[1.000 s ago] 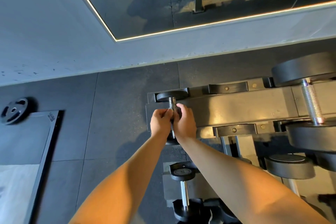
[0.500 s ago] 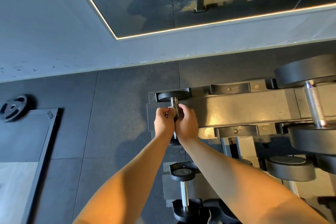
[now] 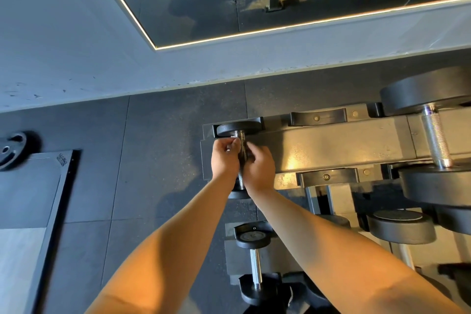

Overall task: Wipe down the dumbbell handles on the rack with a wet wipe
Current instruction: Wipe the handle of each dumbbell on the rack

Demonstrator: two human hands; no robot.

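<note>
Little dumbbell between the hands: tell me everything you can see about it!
The little dumbbell has two round black ends, rubbery looking, joined by a thin shiny metal handle with a rough middle. It lies at the left end of the rack, pointing away from the person. The left hand and right hand curl round its handle from either side, hiding most of the near end.

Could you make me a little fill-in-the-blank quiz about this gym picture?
The left hand and right hand both grip the small dumbbell at the rack's ___ end.
A loose weight plate lies on the ___.
The wall above carries a lit-edged ___.
Missing words: left; floor; mirror.
</note>
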